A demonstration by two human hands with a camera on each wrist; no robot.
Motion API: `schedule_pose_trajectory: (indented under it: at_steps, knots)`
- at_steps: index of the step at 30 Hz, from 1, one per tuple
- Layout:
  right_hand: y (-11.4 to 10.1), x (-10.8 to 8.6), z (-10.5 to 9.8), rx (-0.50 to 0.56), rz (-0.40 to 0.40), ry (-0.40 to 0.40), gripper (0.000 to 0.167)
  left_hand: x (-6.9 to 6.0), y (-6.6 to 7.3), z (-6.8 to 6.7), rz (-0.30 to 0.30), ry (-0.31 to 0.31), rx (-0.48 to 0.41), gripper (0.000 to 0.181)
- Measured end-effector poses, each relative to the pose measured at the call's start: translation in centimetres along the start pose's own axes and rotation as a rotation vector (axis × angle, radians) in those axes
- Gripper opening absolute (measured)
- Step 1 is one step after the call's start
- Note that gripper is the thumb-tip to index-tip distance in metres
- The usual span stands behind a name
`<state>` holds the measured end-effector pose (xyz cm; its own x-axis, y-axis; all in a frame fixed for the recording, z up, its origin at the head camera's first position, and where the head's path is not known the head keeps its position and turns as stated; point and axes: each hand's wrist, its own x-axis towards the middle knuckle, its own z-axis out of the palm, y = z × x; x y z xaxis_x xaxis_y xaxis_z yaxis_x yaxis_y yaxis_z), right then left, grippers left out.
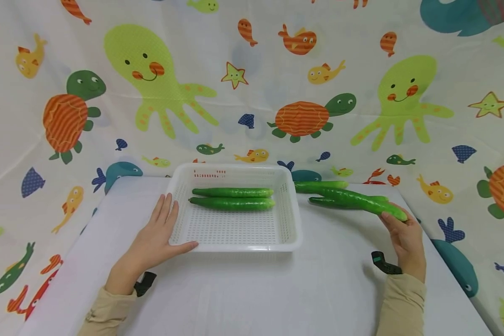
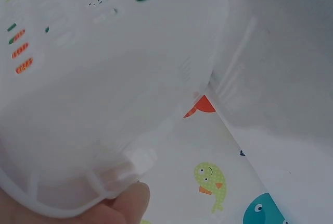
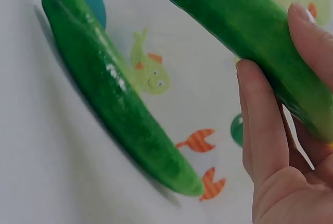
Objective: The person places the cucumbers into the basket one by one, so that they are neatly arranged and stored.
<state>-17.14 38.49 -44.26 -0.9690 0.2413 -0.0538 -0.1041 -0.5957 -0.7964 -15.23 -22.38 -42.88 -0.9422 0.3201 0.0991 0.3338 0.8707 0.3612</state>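
My right hand [image 1: 407,242] pinches the near end of a green cucumber [image 1: 354,198] between thumb and fingers. In the right wrist view, that cucumber [image 3: 244,26] is raised above the table and tilted. Below it, another cucumber [image 3: 114,99] lies on the table, with a further cucumber [image 1: 325,184] behind, close to the basket's right side. At the left end of a white plastic basket [image 1: 239,248], my left hand [image 1: 153,242] rests with fingers spread along the rim and thumb at the front edge. Two cucumbers [image 1: 233,203] lie side by side inside, towards the back.
A white cloth covers the table [image 1: 252,294]. Behind and around it hangs a curtain [image 1: 264,84] printed with sea animals. The basket stands near the table's back edge, its walls perforated.
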Motion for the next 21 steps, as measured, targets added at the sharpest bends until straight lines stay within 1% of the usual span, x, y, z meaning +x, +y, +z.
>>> schedule_pose_trajectory:
  at_steps: [6, 11, 13, 16, 19, 21]
  knots:
    - [-0.8, -0.2, 1.5, 0.042, -0.013, -0.008, 0.029, -0.1, -0.1, 0.1, 0.002, 0.005, -0.004, 0.119]
    - [-1.2, -0.3, 3.5, 0.079, -0.048, -0.002, 0.031, 0.0, 0.0, 0.0, 0.001, 0.004, -0.010, 0.119]
    - [-1.2, -0.4, 4.5, 0.092, -0.075, -0.020, 0.032, 0.0, 0.0, 0.0, -0.001, 0.004, -0.009, 0.119]
    - [-1.1, -0.6, 5.9, 0.099, -0.107, -0.070, 0.032, 0.0, 0.0, 0.0, -0.003, 0.006, -0.009, 0.120]
    - [-1.0, -0.8, 7.2, 0.068, -0.139, -0.103, 0.030, 0.0, -0.1, 0.1, -0.004, 0.002, -0.005, 0.120]
    - [-0.9, -1.0, 8.1, 0.028, -0.155, -0.120, 0.030, 0.0, -0.1, 0.1, -0.003, 0.003, -0.005, 0.120]
